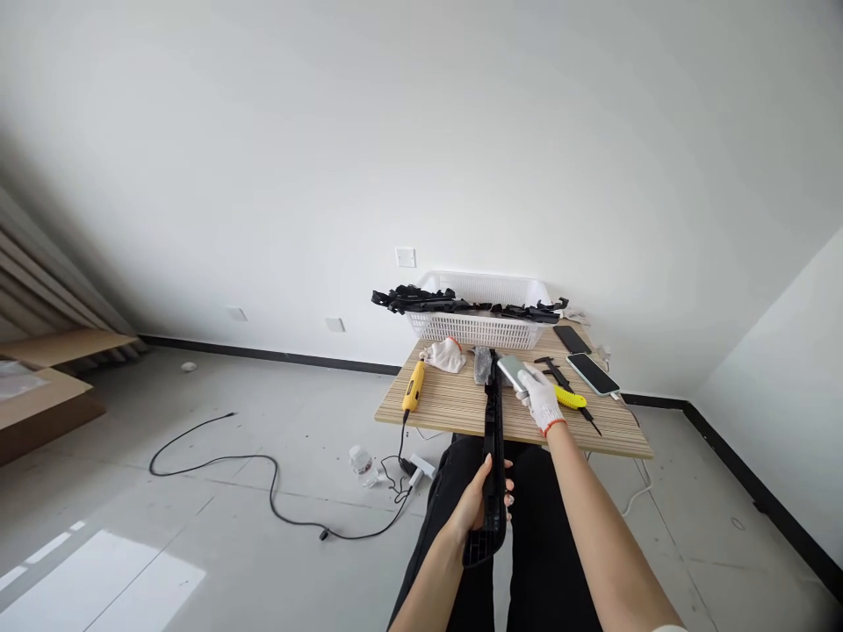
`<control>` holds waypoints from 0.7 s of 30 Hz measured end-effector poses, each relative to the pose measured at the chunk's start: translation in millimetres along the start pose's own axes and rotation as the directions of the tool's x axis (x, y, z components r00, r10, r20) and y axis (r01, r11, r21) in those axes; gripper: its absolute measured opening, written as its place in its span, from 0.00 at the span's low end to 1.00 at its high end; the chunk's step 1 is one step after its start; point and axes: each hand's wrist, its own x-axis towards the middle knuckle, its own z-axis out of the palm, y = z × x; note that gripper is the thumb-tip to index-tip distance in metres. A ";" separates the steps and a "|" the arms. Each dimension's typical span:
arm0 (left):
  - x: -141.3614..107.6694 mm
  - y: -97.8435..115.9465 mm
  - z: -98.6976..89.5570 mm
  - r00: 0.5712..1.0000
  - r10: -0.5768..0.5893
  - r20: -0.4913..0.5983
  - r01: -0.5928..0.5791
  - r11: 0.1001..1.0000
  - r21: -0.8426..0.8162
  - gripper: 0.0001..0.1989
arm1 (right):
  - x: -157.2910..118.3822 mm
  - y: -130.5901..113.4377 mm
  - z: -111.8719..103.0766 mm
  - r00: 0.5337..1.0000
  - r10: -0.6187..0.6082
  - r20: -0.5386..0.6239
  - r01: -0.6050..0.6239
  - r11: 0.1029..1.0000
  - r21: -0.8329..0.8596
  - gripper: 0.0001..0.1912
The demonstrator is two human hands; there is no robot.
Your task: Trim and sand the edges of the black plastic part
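My bare left hand (472,500) is wrapped round the lower part of a long black plastic strip (493,430), which stands lengthwise over my lap with its far end above the table. In a white glove with an orange cuff, my right hand (540,399) grips a flat silver-grey block (512,372) close to the strip's far end; whether the two touch I cannot tell. Beside the right hand lie a yellow box cutter (569,398) and a black caliper (558,377). Behind the strip's tip sits a grey, plastic-looking packet (482,363), partly hidden.
A white basket (474,332) heaped with black plastic parts (454,303) stands at the table's back. On the wooden table (388,409) are a crumpled glove (444,355), a yellow corded tool (414,386) and two phones (593,374). A cable (273,491) and a bottle (362,465) lie on the floor.
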 end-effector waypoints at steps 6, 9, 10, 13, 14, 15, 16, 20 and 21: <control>8.0 -14.3 -20.5 0.997 0.034 0.067 -0.030 0.997 -0.066 0.34 | -1.2 1.3 2.1 0.999 -0.030 -0.029 0.031 0.999 0.026 0.35; 1.2 -22.2 -39.8 0.992 0.039 0.124 -0.020 0.989 -0.144 0.33 | -0.5 1.8 2.6 0.998 -0.038 -0.042 0.040 0.998 0.046 0.34; -1.6 -23.9 -45.6 0.989 0.037 0.140 -0.012 0.984 -0.176 0.32 | 0.2 2.1 2.5 0.999 -0.032 -0.034 0.033 0.998 0.049 0.34; -7.0 -22.9 -55.0 0.986 0.046 0.161 -0.012 0.979 -0.205 0.31 | 3.5 3.6 1.7 0.999 -0.030 -0.025 0.032 0.997 0.071 0.31; -7.3 -20.2 -54.8 0.985 0.045 0.165 -0.013 0.982 -0.186 0.31 | 4.8 4.4 1.3 0.999 -0.029 -0.018 0.030 0.997 0.077 0.31; -7.1 -16.6 -53.3 0.985 0.036 0.166 -0.009 0.987 -0.160 0.32 | 6.1 5.2 1.0 1.000 -0.022 -0.004 0.023 0.997 0.079 0.30; -6.4 -12.6 -50.9 0.986 0.025 0.164 -0.003 0.991 -0.136 0.33 | 7.4 5.9 0.7 1.000 -0.014 0.011 0.013 0.997 0.078 0.30; -2.1 -0.5 -39.4 0.994 0.001 0.112 0.010 0.995 -0.099 0.37 | 10.9 7.3 0.5 1.000 -0.001 0.027 -0.001 0.997 0.074 0.31; -1.3 0.5 -37.3 0.996 0.000 0.094 0.009 0.995 -0.097 0.37 | 11.4 7.0 0.6 0.999 0.004 0.034 -0.006 0.997 0.071 0.31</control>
